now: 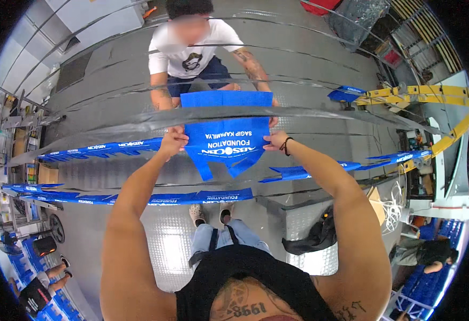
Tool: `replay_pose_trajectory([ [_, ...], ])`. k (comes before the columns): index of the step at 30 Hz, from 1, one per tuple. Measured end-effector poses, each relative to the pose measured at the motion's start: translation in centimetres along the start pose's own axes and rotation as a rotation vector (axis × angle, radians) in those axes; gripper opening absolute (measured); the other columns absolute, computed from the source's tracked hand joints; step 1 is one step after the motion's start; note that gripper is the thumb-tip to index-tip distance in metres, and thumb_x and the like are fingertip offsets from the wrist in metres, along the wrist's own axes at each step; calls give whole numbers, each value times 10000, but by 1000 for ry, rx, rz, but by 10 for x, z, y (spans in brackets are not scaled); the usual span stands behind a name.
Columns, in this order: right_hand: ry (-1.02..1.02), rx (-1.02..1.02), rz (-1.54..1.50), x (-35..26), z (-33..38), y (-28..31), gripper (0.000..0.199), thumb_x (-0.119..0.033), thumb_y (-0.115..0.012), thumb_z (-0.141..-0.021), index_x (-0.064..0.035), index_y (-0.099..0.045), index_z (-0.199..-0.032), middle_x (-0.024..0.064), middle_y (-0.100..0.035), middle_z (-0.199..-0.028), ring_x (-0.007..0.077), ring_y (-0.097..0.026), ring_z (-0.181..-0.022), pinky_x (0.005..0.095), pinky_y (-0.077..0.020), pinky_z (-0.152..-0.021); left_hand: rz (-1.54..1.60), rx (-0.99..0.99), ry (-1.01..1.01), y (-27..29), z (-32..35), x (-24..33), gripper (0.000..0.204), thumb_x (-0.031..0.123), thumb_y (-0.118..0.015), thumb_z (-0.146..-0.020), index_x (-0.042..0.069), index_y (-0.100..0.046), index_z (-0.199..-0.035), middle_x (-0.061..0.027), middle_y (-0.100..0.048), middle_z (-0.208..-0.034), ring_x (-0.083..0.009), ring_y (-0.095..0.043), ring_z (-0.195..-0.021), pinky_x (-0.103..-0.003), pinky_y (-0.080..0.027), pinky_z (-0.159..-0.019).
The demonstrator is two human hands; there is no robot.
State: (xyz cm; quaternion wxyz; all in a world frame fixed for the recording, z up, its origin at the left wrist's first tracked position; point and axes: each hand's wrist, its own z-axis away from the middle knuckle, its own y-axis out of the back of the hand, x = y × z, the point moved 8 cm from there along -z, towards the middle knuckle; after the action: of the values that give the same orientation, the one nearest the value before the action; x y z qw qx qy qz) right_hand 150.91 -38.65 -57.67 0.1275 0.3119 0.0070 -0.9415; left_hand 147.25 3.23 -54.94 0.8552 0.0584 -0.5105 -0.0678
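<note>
A flat blue fabric bag (pixel 226 126) with white print is stretched out in front of me, its two strap-like ends hanging toward me. My left hand (pixel 174 143) pinches its left edge. At the opposite edge, my right hand (pixel 275 141), with a dark band at the wrist, grips the fabric with bent fingers. A person (pixel 197 56) in a white shirt crouches across from me, their hands at the bag's sides just beyond mine. A dark grey strap (pixel 138 124) crosses over the bag in view; whether it touches the fabric I cannot tell.
More dark lines stretch across the room. Rows of blue bags (pixel 106 150) hang at the left, nearer me (pixel 207 197) and at the right (pixel 309 171). A yellow ladder (pixel 413 95) stands right; shelves (pixel 9 128) line the left. A black bag (pixel 314 235) lies near my right side.
</note>
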Motion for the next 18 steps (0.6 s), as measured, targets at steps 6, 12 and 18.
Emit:
replay_pose_trajectory([
  [6,-10,-32,-100,18,-61,0,231,-142,-589,-923,-23,-547,-1116,127,-621,-1020,246,-673,-744,358,-613,-663,-41,83,153,15,-26,-48,166,131,-621,-879,34,-667,-1005,-59,-671,-961,-153,-642,-854,-276,-535,-706],
  [12,351,42,681,-27,-45,65,289,-144,-551,-903,-54,-577,-1177,87,-673,-914,166,-651,-696,297,-543,-603,-296,-7,-63,-4,-22,28,249,232,-575,-914,27,-675,-1013,-83,-661,-944,-146,-636,-820,-257,-510,-696],
  [18,942,907,556,-62,254,208,239,-219,-613,-889,-23,-648,-1021,103,-680,-856,179,-645,-776,303,-510,-708,-172,-471,-57,-172,181,167,214,191,-639,-886,-9,-689,-948,-71,-678,-807,-102,-613,-620,-251,-487,-522],
])
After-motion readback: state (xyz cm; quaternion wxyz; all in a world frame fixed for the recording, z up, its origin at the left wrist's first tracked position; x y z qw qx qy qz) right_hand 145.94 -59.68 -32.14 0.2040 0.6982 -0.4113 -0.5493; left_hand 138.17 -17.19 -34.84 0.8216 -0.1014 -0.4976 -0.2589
